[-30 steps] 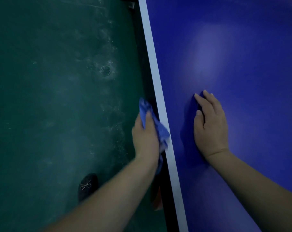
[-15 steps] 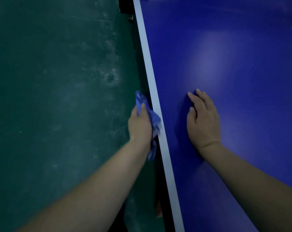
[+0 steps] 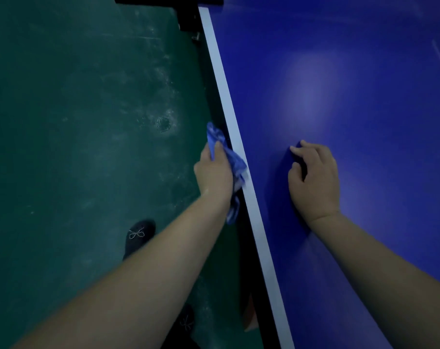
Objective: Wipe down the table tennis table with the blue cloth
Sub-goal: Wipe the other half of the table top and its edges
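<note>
Blue cloth [image 3: 227, 157] bunched in my left hand [image 3: 214, 172]; I'd press it along the worktop [image 3: 365, 96] edge, right hand [image 3: 314, 177] bracing, fingers loosely curled, holding nothing.

The left hand [image 3: 214, 172] is holding the cloth [image 3: 229, 157] against the table's [image 3: 365, 96] left edge. The right hand [image 3: 314, 180] is resting on the table top. A shoe [image 3: 138, 235] is standing on the floor [image 3: 75, 122], left of the table.

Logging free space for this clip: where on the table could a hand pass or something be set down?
The table top is bare beyond and right of the right hand, up to the far end. It is crowded only at the white edge, where the left hand grips the cloth.
</note>
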Available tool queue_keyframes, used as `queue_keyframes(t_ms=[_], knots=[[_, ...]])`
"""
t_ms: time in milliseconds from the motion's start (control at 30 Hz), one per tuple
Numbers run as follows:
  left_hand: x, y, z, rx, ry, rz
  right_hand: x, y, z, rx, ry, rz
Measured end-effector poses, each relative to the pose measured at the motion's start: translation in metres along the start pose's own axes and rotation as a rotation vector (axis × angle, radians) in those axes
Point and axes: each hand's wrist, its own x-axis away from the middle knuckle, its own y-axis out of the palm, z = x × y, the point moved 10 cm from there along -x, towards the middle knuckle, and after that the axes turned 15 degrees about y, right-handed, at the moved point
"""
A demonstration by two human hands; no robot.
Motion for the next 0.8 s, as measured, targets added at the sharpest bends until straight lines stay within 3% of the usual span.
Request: queue_keyframes(t_ms=[100, 200, 333, 567, 700, 800], knots=[[-0.007, 0.003, 0.017, 0.055, 0.057, -0.005, -0.027, 0.01, -0.027, 0.047, -0.01, -0.011], [-0.07, 0.011, 0.058, 0.029, 0.128, 0.012, -0.068, 0.026, -0.062, 0.079, -0.05, -0.035], [-0.143, 0.02, 0.072, -0.074, 0.092, -0.064, -0.121, 0.047, -0.09, 0.044, -0.007, -0.089], [-0.077, 0.012, 0.039, 0.011, 0.057, -0.023, -0.13, 0.053, -0.091, 0.072, 0.036, -0.039], [-0.144, 0.021, 0.097, 0.033, 0.207, 0.029, -0.131, 0.053, -0.09, 0.075, 0.055, -0.032], [-0.197, 0.027, 0.088, 0.017, -0.01, 0.057, -0.13, 0.053, -0.088, 0.058, 0.067, -0.035]])
